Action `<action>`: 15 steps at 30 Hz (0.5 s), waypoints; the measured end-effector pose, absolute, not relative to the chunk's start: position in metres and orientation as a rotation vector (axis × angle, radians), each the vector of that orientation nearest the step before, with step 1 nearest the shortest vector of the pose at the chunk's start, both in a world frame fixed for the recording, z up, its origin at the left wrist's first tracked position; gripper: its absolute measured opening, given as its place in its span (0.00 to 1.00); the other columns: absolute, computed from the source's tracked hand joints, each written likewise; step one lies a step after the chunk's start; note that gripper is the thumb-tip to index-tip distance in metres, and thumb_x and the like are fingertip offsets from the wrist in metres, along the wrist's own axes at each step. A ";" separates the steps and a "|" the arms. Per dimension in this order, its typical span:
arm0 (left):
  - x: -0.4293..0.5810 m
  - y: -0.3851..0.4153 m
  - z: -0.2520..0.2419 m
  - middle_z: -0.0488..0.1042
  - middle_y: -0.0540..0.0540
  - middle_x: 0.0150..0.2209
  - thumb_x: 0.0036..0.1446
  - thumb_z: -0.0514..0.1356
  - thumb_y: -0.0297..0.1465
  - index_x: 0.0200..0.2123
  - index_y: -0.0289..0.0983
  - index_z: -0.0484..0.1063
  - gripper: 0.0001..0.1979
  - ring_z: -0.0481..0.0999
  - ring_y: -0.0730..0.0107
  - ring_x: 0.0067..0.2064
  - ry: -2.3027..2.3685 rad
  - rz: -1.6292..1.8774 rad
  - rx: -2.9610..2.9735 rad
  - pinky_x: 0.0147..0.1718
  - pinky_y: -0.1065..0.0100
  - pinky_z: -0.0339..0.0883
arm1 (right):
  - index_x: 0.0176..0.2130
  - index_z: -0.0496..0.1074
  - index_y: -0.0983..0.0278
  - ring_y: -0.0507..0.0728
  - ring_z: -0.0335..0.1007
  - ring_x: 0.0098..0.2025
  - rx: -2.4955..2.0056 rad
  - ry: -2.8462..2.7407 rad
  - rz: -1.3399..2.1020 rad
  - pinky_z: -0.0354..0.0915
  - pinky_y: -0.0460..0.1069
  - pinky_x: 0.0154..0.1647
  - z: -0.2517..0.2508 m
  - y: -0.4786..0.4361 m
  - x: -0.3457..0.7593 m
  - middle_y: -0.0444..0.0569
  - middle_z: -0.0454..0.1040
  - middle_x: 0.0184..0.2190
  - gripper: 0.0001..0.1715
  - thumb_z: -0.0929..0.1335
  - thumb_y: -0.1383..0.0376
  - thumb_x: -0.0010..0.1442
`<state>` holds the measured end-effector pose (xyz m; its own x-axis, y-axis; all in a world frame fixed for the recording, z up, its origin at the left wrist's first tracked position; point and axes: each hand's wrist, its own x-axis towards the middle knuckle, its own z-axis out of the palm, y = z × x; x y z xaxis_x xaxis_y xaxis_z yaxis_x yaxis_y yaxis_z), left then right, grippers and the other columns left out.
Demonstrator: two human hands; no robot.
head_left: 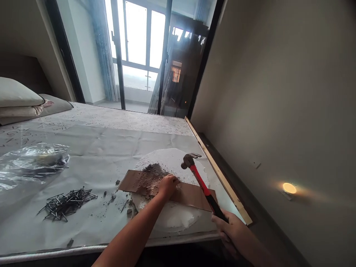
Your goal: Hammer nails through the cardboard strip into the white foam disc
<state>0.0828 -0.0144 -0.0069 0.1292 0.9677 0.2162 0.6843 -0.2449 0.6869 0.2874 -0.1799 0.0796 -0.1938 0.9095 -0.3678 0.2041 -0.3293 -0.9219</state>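
Observation:
My right hand (229, 226) grips the dark lower handle of a claw hammer (205, 188), its red shaft slanting up and its head raised to the right of my left hand (168, 187). The fingers of my left hand are bent together low over a brown board (191, 194); what they hold, if anything, is hidden. Small holes and grey crumbs mark the board's left part. A heap of dark grit (155, 169) lies along its far edge. Under the board is a round white slab (174, 157), rough and broken at its near side.
A pile of long nails (68, 203) lies left on the grey sheet (111, 155), near a clear plastic bag (36, 163). Loose grey lumps (129, 212) are scattered by the board. A wooden strip (219, 172) edges the bed on the right. Pillows (19, 94) sit far left.

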 end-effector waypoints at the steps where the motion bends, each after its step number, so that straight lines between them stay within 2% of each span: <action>1: 0.083 -0.015 -0.007 0.73 0.46 0.30 0.52 0.57 0.31 0.25 0.35 0.75 0.09 0.69 0.71 0.32 1.598 0.892 1.998 0.32 0.72 0.57 | 0.33 0.57 0.61 0.45 0.43 0.06 -1.500 -1.353 1.585 0.43 0.40 0.05 0.078 -0.178 0.285 0.29 0.51 0.08 0.21 0.62 0.47 0.53; 6: 0.082 -0.020 -0.006 0.74 0.45 0.32 0.52 0.54 0.28 0.26 0.37 0.76 0.10 0.70 0.69 0.31 1.656 0.767 2.051 0.29 0.70 0.56 | 0.32 0.58 0.63 0.45 0.45 0.07 -1.582 -1.454 1.669 0.44 0.41 0.08 0.063 -0.172 0.287 0.29 0.51 0.07 0.22 0.62 0.47 0.52; 10: 0.083 -0.022 -0.007 0.74 0.45 0.34 0.50 0.54 0.28 0.25 0.37 0.75 0.10 0.71 0.68 0.32 1.691 0.728 2.060 0.30 0.70 0.57 | 0.33 0.58 0.62 0.47 0.51 0.08 -1.600 -1.424 1.633 0.47 0.42 0.10 0.068 -0.170 0.299 0.30 0.53 0.09 0.23 0.61 0.45 0.53; 12: 0.082 -0.021 -0.008 0.74 0.45 0.35 0.48 0.55 0.27 0.26 0.37 0.75 0.08 0.71 0.67 0.34 1.677 0.767 2.031 0.31 0.70 0.58 | 0.34 0.57 0.61 0.47 0.52 0.08 -1.579 -1.403 1.646 0.47 0.42 0.09 0.070 -0.169 0.302 0.30 0.54 0.10 0.24 0.61 0.44 0.53; 15: 0.079 -0.019 -0.010 0.73 0.46 0.33 0.44 0.56 0.25 0.31 0.37 0.73 0.09 0.71 0.68 0.34 1.582 0.963 1.923 0.32 0.71 0.60 | 0.32 0.56 0.61 0.46 0.49 0.07 -1.577 -1.414 1.652 0.44 0.42 0.08 0.060 -0.169 0.298 0.30 0.52 0.09 0.25 0.61 0.43 0.52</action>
<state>0.0791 -0.0186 -0.0103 0.0903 0.9710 0.2215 0.6429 -0.2267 0.7317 0.2980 -0.1686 0.0599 -0.2441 0.8569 -0.4540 0.3163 -0.3722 -0.8726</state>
